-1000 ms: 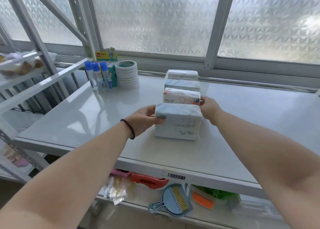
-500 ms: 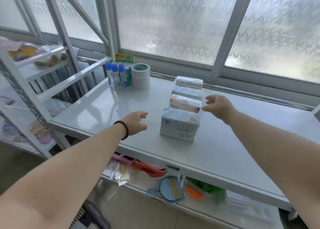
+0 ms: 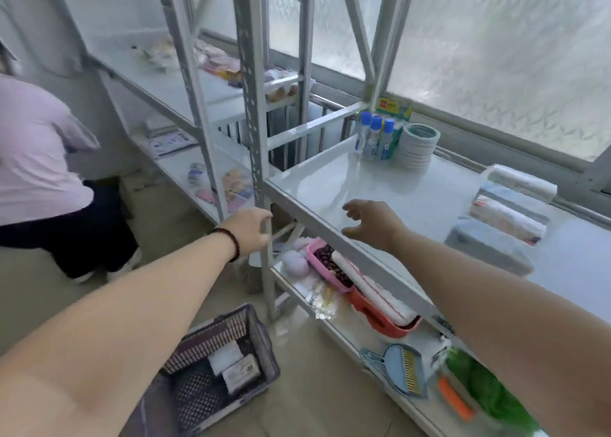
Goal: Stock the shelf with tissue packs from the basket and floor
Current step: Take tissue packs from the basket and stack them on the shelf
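**Both hands empty at the shelf corner, basket below**

The white metal shelf (image 3: 413, 185) fills most of what I see, and I place everything else by it. Its glossy top board runs away from me toward the frosted window (image 3: 496, 56) behind it. Left of the shelf, across the floor, another person (image 3: 36, 172) in a pale pink top and dark trousers bends low.

On the floor just in front of the shelf's near corner post sits the dark purple basket (image 3: 228, 337), its mesh sides open to me, with at least two tissue packs (image 3: 236, 367) lying inside against its right wall.

On the shelf top, well to the right of my hands, four tissue packs (image 3: 506, 215) stand in a row running back toward the window; blur softens their edges. At the shelf's far left corner are a stack of tape rolls (image 3: 417, 147) and, just beside it, three blue-capped glue bottles (image 3: 375, 136).

On the lower board lie a pink tray (image 3: 327, 264), an orange tray (image 3: 380, 314) and a blue dustpan with brush (image 3: 400, 369).

My left hand (image 3: 248, 226), a dark bead bracelet at the wrist, is at the shelf's corner post, fingers curled against it; I cannot tell whether they actually grip it. My right hand (image 3: 373, 223) hovers over the shelf's front edge, fingers spread and loose, holding nothing.
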